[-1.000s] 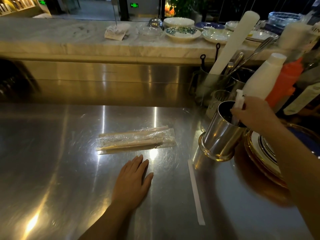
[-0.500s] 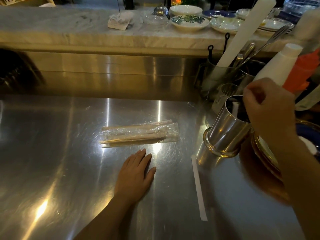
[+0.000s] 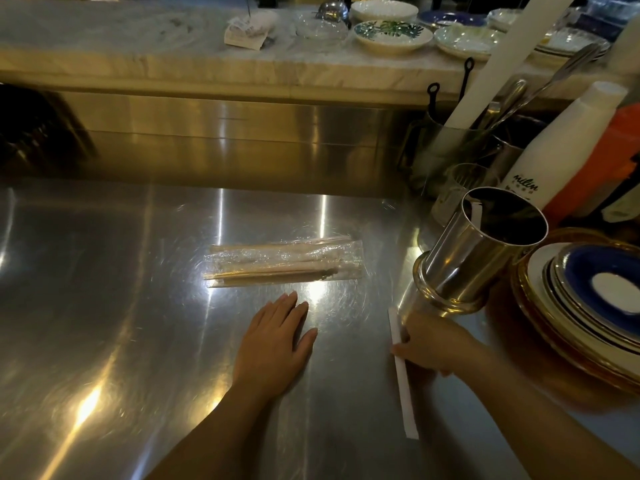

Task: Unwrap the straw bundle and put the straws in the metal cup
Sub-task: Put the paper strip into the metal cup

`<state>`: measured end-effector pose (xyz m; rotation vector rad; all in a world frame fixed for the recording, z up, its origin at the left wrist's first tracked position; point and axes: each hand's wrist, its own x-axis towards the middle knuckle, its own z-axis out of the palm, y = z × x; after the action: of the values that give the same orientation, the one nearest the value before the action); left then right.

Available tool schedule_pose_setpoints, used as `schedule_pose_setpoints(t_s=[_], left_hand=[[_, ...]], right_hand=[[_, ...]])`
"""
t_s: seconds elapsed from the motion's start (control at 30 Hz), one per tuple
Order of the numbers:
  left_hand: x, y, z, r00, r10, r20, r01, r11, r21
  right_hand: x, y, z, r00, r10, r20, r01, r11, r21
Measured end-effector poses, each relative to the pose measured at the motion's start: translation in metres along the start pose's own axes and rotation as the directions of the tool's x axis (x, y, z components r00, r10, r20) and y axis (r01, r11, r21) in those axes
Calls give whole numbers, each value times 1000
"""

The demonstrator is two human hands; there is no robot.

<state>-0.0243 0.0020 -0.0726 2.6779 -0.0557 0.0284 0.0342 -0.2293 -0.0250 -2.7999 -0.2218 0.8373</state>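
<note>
A clear plastic straw bundle [image 3: 284, 264] lies flat on the steel counter [image 3: 104, 306], with thin straws visible inside. My left hand [image 3: 275, 341] rests palm down on the counter just in front of it, fingers together, holding nothing. The metal cup [image 3: 485, 251] stands at the right with a white wrapped straw leaning inside its rim. A second white paper-wrapped straw [image 3: 403, 386] lies on the counter in front of the cup. My right hand [image 3: 429, 341] is down on it, fingers touching its upper part; a firm grip is not clear.
A stack of blue and gold-rimmed plates [image 3: 588, 306] sits right of the cup. Behind it stand a white bottle [image 3: 561, 147], an orange bottle [image 3: 609, 161] and a utensil holder [image 3: 450, 150] with a tall white roll. Bowls [image 3: 393, 36] line the marble ledge.
My right hand left the cup's mouth, where it dropped a white straw, and came down to the wrapped straw on the counter. My left hand stayed put.
</note>
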Motion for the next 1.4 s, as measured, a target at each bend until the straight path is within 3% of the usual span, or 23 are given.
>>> schedule_pose_setpoints(t_s=[0.3,0.47,0.57,0.63,0.7,0.77,0.8,0.93,1.07,1.13,1.27,1.4], left_hand=[[1,-1,1,1000,-15,23,15,1000,14],[1,0,1,1000,-13,12,12,1000,6],[0,-1,1,1000,-4,8,4,1000,6],[0,-2,1,1000,-5,-3,5,1000,-8],[0,-1,1,1000,-4,-14,4,1000,-12],[0,-1,1,1000,5,-21,-5,1000,2],[0,-1,2,1000,7,-29,-7,1000,3],[0,-1,2,999,-5,-47,4,1000,-5],[1,-4,5,999,-9,-44,9,1000,-9],[1,-4,6,999,-9,-42,9,1000,3],[1,-4,6,999,-12,-47,13,1000,5],[2,-3,5,997,8,-71,-7,1000,9]], right_hand=[[8,-12,0,996,-57,-62,57,998,2],[-6,-18,-71,953,-78,-292,143,968,209],[-25,-10,-119,814,-49,-579,265,918,295],[-35,-1,-140,628,13,-778,368,876,311],[-38,7,-152,432,115,-894,413,856,310],[-33,15,-154,334,164,-928,381,877,292],[-29,19,-152,340,171,-925,345,892,291],[-16,31,-128,477,171,-862,144,952,268],[-10,34,-121,652,176,-738,23,967,252],[-9,33,-124,687,175,-705,17,967,256],[-12,28,-130,610,144,-779,123,954,273],[-17,11,-126,461,-39,-886,333,934,132]])
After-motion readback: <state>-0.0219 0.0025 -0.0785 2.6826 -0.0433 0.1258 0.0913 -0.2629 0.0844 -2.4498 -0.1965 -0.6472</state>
